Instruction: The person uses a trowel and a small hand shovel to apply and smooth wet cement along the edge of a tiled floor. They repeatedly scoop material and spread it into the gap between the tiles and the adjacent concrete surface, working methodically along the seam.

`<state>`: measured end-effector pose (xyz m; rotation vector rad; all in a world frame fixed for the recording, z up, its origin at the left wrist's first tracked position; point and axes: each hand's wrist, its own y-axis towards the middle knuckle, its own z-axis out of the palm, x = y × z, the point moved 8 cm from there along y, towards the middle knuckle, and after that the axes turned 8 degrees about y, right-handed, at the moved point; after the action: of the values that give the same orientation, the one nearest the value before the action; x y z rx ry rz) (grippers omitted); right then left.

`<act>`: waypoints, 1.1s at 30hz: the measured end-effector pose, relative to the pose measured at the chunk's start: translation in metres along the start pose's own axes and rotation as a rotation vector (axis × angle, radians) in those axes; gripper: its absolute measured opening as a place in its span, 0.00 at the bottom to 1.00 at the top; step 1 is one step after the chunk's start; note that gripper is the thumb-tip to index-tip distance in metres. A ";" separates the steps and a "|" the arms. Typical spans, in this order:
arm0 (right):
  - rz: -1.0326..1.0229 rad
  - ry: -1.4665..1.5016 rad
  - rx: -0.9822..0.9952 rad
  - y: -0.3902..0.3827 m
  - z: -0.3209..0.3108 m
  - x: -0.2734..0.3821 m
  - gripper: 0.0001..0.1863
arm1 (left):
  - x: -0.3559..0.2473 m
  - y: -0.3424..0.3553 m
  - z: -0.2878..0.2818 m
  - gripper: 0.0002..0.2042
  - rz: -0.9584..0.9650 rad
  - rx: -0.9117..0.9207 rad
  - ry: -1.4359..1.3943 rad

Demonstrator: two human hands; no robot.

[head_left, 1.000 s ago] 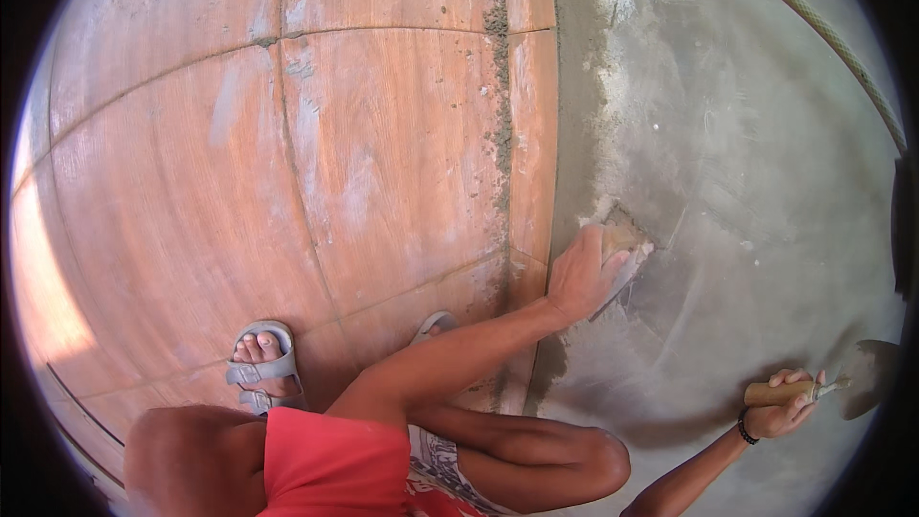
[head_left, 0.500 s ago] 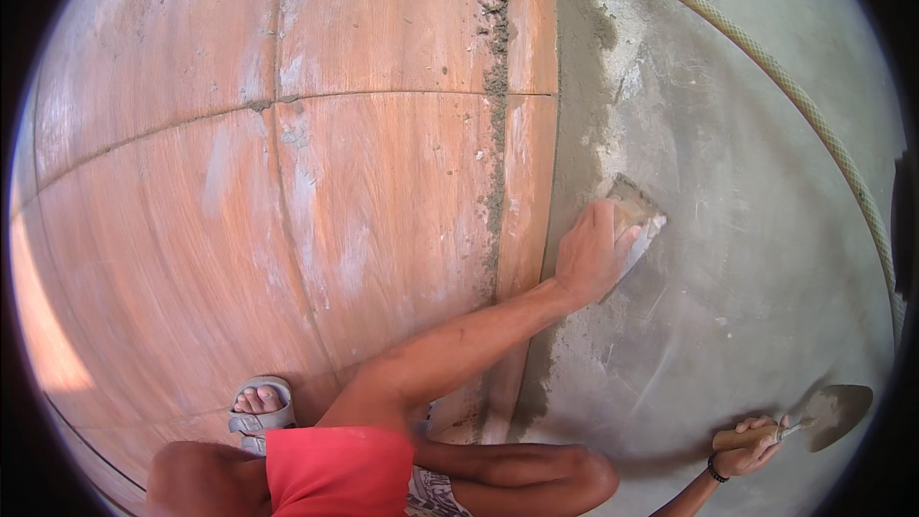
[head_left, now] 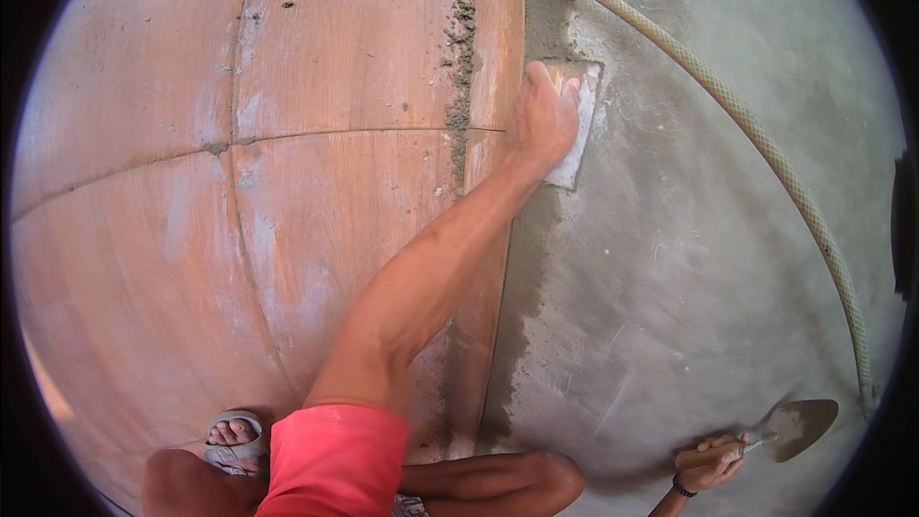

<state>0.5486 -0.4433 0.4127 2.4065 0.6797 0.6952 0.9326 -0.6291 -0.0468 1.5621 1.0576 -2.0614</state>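
My left hand (head_left: 546, 124) is closed on a flat rectangular float (head_left: 585, 124) with a light wooden grip, resting at the wet cement strip (head_left: 548, 24) beside the wood-look tiles (head_left: 345, 67). Some of the float is hidden under the hand. At the lower right, my right hand (head_left: 710, 474) grips the handle of a trowel (head_left: 802, 426), its rounded metal blade pointing right over the grey cement surface (head_left: 689, 278).
A pale braided hose (head_left: 737, 105) curves along the right side. Crumbs of mortar (head_left: 459, 29) lie along the tiles near their right edge. My sandaled foot (head_left: 235, 436) and bent knees are at the bottom, and a dark object (head_left: 900, 225) is at the far right rim.
My left hand and the float have moved up along the cement strip. My right hand and trowel appear lower and further left, as the view itself has shifted.
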 end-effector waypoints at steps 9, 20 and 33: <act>0.031 0.000 -0.022 -0.002 0.004 -0.004 0.31 | 0.051 -0.215 0.009 0.20 0.069 0.408 -0.126; -0.042 0.187 0.013 0.002 0.006 -0.017 0.28 | 0.032 -0.206 -0.023 0.21 0.035 0.294 0.121; 0.140 0.516 0.721 -0.198 0.217 -0.067 0.23 | -0.141 -0.153 -0.129 0.20 0.460 0.339 0.955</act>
<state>0.5671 -0.4148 0.1130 2.9610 1.1263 1.3405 0.9651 -0.4556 0.1234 2.7627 0.4807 -1.1884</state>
